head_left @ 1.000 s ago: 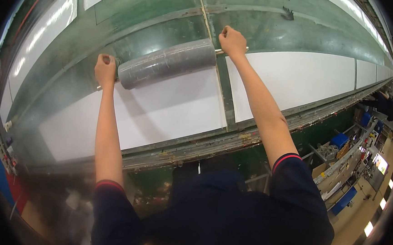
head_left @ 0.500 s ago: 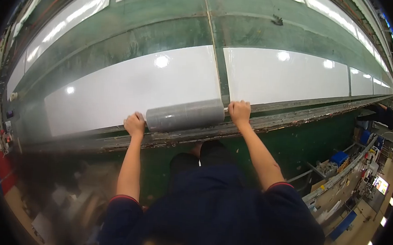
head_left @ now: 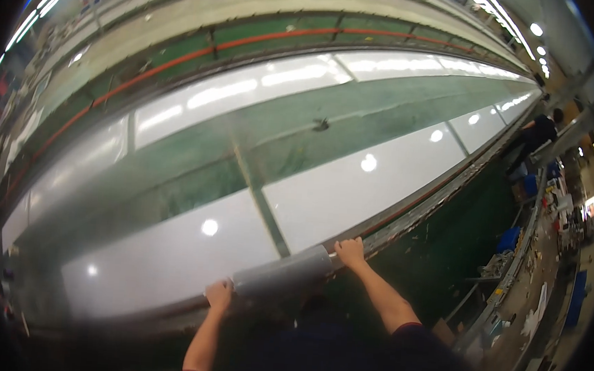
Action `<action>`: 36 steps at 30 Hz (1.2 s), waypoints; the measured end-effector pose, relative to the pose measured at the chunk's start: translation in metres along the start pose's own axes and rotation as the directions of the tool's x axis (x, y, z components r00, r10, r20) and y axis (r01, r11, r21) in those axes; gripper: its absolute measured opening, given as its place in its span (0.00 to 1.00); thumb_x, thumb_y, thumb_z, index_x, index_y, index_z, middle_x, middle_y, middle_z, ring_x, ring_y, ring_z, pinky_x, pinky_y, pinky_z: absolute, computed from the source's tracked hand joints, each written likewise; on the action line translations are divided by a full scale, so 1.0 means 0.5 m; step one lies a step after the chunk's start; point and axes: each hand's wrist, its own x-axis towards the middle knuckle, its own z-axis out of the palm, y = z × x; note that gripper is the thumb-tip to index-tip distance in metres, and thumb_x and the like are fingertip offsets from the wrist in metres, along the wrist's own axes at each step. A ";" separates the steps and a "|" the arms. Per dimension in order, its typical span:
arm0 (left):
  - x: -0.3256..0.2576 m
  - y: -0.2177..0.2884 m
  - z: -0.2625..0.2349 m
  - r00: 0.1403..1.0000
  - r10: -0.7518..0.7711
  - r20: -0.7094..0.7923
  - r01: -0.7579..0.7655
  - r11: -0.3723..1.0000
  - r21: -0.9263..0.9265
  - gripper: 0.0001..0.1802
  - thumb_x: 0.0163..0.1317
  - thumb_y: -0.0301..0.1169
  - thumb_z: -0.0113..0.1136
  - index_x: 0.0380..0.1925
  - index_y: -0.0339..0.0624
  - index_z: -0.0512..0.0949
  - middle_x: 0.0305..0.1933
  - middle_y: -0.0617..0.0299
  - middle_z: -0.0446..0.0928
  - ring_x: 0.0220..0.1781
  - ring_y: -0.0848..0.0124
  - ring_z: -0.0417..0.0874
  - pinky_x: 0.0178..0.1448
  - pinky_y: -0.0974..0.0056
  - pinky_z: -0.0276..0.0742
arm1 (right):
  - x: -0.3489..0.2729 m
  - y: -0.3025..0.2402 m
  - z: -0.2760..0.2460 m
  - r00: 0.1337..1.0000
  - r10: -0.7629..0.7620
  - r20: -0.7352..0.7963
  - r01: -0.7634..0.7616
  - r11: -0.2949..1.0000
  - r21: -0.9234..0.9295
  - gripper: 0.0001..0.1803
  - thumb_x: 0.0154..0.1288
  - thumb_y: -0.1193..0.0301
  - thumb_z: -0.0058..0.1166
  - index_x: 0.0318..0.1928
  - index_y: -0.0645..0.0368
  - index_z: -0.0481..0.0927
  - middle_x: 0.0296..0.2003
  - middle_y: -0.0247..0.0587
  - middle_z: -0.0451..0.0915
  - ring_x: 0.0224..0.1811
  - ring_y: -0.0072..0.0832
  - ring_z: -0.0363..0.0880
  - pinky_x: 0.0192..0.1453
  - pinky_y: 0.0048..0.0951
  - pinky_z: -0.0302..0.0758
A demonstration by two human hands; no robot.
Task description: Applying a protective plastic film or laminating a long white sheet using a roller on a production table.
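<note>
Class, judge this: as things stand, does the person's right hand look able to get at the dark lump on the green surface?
Probably not: the right hand holds the grey roller by one end, and a white sheet lies between that hand and the dark lump.

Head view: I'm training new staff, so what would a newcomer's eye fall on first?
Probably the grey roller, held at its ends by the left hand and right hand, at the near edge of the long green table. Beyond it, glossy white sheets lie in two rows.
</note>
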 end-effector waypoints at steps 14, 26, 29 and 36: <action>0.460 0.265 0.028 0.940 0.047 -0.337 -0.018 0.996 0.087 0.09 0.66 0.34 0.56 0.29 0.42 0.77 0.31 0.49 0.78 0.34 0.46 0.79 0.41 0.45 0.74 | 0.497 0.136 -0.003 0.945 0.220 -0.242 -0.152 0.951 0.269 0.11 0.62 0.65 0.57 0.25 0.56 0.81 0.30 0.44 0.82 0.38 0.45 0.83 0.50 0.49 0.77; 0.961 0.363 -0.080 0.835 -0.125 -0.535 0.066 0.989 -0.129 0.19 0.71 0.41 0.66 0.28 0.37 0.78 0.24 0.54 0.80 0.27 0.57 0.81 0.37 0.52 0.76 | 1.035 0.083 -0.019 0.929 0.093 -0.358 0.058 0.920 0.389 0.13 0.65 0.65 0.60 0.25 0.59 0.80 0.27 0.46 0.81 0.33 0.48 0.82 0.43 0.46 0.75; 0.908 0.335 -0.077 0.823 -0.175 -0.541 0.085 0.979 -0.187 0.19 0.70 0.41 0.67 0.27 0.37 0.78 0.25 0.53 0.82 0.27 0.56 0.83 0.37 0.52 0.77 | 1.006 0.066 -0.019 0.919 0.103 -0.379 0.062 0.915 0.399 0.13 0.65 0.65 0.60 0.26 0.59 0.81 0.28 0.47 0.82 0.34 0.48 0.83 0.43 0.47 0.76; 0.663 0.348 0.002 0.822 -0.255 -0.509 0.212 0.967 -0.143 0.18 0.71 0.41 0.64 0.28 0.38 0.78 0.25 0.51 0.81 0.27 0.51 0.83 0.35 0.49 0.76 | 0.789 0.121 -0.019 0.938 0.131 -0.321 0.016 0.909 0.417 0.13 0.64 0.65 0.60 0.26 0.59 0.81 0.28 0.48 0.83 0.33 0.51 0.84 0.40 0.51 0.78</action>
